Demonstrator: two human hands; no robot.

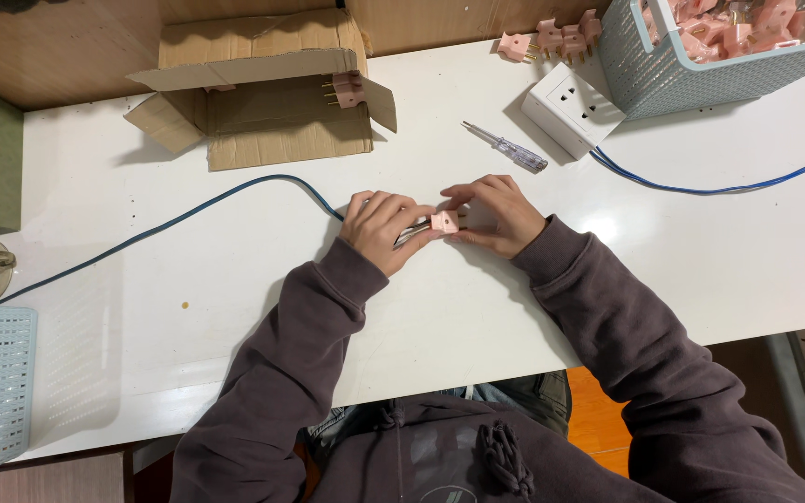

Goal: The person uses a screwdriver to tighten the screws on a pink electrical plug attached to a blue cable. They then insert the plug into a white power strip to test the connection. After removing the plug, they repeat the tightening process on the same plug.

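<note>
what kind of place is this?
Likely a small assembly or testing bench for electrical plugs: a basket full of pink plugs, a white socket block on a blue cable, a tester screwdriver, both hands on one pink plug.

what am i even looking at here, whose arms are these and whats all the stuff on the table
There is one picture, taken by a camera worn on a person's head, looking down at their own arms in dark grey sleeves. No machine is involved. The left hand and right hand meet at the middle of a white table and together hold a small pink plug; the left hand also grips something grey and thin beside it. A blue cable runs to the left hand. Farther back lie a screwdriver, a white socket block, an open cardboard box and a pale blue basket full of pink plugs.
</note>
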